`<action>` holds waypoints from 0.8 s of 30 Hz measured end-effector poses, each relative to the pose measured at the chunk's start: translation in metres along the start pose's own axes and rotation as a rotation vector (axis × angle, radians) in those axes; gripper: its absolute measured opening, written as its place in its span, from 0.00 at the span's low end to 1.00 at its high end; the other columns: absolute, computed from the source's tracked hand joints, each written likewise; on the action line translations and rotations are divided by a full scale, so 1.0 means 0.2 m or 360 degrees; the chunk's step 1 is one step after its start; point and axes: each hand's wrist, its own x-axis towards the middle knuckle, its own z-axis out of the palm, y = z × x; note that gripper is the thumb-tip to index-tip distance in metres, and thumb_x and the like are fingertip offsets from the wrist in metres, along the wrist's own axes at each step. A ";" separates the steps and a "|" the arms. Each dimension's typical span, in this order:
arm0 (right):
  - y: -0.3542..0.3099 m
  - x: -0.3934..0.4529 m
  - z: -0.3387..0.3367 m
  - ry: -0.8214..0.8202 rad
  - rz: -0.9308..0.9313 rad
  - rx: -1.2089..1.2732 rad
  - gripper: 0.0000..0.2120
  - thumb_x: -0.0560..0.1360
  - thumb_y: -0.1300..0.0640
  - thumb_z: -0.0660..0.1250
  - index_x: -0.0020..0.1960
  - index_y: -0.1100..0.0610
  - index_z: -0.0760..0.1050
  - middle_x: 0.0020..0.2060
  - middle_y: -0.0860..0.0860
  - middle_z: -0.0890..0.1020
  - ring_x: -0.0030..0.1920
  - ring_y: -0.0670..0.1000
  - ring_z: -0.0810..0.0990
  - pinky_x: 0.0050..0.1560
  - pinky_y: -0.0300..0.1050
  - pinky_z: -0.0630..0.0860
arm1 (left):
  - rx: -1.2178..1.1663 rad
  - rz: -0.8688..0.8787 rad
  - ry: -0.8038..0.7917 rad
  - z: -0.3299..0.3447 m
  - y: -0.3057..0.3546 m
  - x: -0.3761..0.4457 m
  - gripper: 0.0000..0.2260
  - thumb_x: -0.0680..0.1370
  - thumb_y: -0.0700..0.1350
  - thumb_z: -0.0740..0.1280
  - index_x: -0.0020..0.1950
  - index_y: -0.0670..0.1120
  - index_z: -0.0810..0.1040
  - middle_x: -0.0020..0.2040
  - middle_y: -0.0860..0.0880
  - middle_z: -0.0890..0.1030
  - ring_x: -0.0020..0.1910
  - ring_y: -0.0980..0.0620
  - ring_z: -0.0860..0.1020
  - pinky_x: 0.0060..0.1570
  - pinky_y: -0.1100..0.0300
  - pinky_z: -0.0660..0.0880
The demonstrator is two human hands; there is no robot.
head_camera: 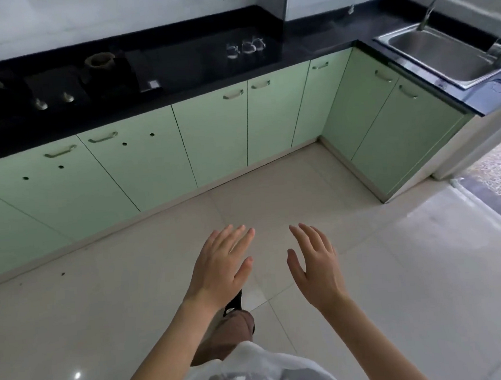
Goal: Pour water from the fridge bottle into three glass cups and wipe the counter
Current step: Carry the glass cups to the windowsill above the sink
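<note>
We see one long black counter (193, 83), one steel sink (439, 52) at its right end, and three glass cups (245, 48) clustered mid-counter, blurred and faint. Our left hand (219, 270) and right hand (316, 264) hover spread, holding nothing.

Left hand (219, 264), right hand (316, 261) spread empty; 3 glass cups (245, 47) on counter (307, 46).

Left hand (219, 267), right hand (316, 262) outstretched, fingers (241, 235) spread, empty.
</note>
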 end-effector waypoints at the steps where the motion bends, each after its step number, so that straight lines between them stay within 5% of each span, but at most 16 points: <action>1: 0.00 0.09 0.02 0.0007 -0.0008 -0.0013 0.22 0.79 0.52 0.60 0.71 0.59 0.71 0.67 0.56 0.75 0.69 0.60 0.70 0.65 0.59 0.70 | 0.0001 0.0016 0.0003 0.00 -0.04 0.08 0.23 0.80 0.53 0.53 0.73 0.47 0.70 0.70 0.46 0.73 0.70 0.43 0.71 0.71 0.45 0.64; 14: -0.21 1.41 0.11 0.0175 -0.0064 -0.0133 0.20 0.80 0.53 0.60 0.70 0.59 0.71 0.67 0.57 0.75 0.69 0.60 0.70 0.65 0.58 0.70 | -0.0016 0.0135 0.0183 -0.41 -0.71 1.23 0.24 0.80 0.53 0.52 0.73 0.45 0.70 0.70 0.46 0.73 0.70 0.44 0.70 0.71 0.49 0.61; 24: 0.01 2.07 0.21 0.0056 -0.0082 -0.0157 0.21 0.78 0.57 0.65 0.69 0.61 0.72 0.66 0.58 0.75 0.68 0.61 0.70 0.66 0.59 0.68 | -0.0073 -0.0002 0.0069 -0.30 -0.92 1.85 0.25 0.80 0.54 0.51 0.73 0.46 0.69 0.70 0.46 0.73 0.71 0.45 0.69 0.72 0.50 0.60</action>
